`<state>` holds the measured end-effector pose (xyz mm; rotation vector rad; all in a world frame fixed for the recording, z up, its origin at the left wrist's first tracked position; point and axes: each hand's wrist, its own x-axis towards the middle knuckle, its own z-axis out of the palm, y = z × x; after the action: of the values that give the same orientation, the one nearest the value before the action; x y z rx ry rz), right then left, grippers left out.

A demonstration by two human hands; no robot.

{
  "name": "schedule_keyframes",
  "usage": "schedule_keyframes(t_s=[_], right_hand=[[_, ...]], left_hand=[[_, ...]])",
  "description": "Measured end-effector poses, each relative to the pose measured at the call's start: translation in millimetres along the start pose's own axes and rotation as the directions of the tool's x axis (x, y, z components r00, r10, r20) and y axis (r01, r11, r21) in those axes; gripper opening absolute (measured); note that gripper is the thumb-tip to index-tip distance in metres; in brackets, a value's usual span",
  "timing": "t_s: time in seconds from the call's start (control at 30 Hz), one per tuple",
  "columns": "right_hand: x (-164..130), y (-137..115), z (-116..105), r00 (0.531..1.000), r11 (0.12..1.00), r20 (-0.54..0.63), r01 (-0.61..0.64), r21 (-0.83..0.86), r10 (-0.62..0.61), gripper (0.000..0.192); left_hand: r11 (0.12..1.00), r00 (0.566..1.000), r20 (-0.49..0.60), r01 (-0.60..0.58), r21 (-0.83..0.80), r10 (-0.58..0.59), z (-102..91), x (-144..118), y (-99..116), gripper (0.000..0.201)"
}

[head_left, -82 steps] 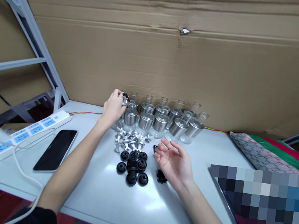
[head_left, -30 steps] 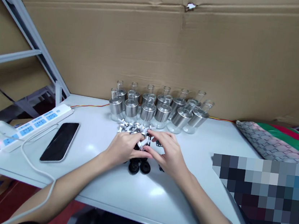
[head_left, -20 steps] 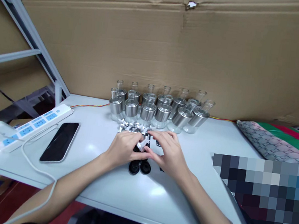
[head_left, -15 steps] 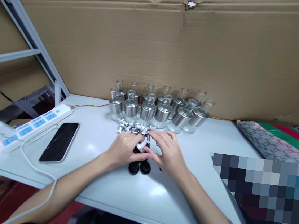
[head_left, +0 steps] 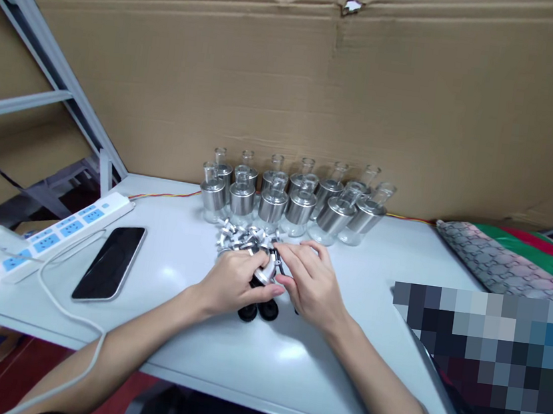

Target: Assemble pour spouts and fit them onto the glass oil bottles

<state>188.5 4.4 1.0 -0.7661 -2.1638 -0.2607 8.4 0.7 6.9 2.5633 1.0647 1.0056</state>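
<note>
Your left hand (head_left: 230,280) is gripping a silver fitting (head_left: 264,274) with thumb and fingers; your right hand (head_left: 314,285) is bending its fingertips beside a slim black part (head_left: 279,260), though whether they are pinching it, I cannot tell. Black caps (head_left: 268,310) are lying just nearside of your left thumb. Between your hands, nearer the left, the fitting is hiding its long axis, while the black part's is pointing away from you. Beyond your fingers, silver pieces (head_left: 239,234) are lying heaped; farther, glass bottles (head_left: 272,205) are standing in rows.
</note>
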Motion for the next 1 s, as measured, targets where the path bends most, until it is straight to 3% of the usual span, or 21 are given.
schedule_keyframes(t_s=[0.43, 0.6, 0.83, 1.0], right_hand=[[3.4, -5.4, -2.5, 0.992, 0.997, -0.102, 0.074, -0.006, -0.074, 0.037], [1.8, -6.7, -4.7, 0.980, 0.993, -0.167, 0.115, 0.017, -0.110, 0.043], [3.3, -7.2, -7.8, 0.990, 0.995, -0.101, 0.094, -0.033, -0.097, 0.048], [3.4, -7.8, -7.1, 0.986, 0.990, -0.115, 0.108, -0.087, -0.118, 0.049]], left_hand=[[0.999, 0.999, 0.014, -0.035, 0.013, 0.035, -6.4, 3.3, 8.1, 0.054], [0.994, 0.995, 0.069, -0.070, -0.087, 0.076, -12.7, 4.5, 14.9, 0.056], [0.968, 0.984, 0.178, 0.068, -0.240, -0.025, -14.4, 1.8, 16.9, 0.057], [0.952, 0.976, 0.213, 0.097, -0.290, -0.035, -13.2, -0.1, 13.4, 0.051]])
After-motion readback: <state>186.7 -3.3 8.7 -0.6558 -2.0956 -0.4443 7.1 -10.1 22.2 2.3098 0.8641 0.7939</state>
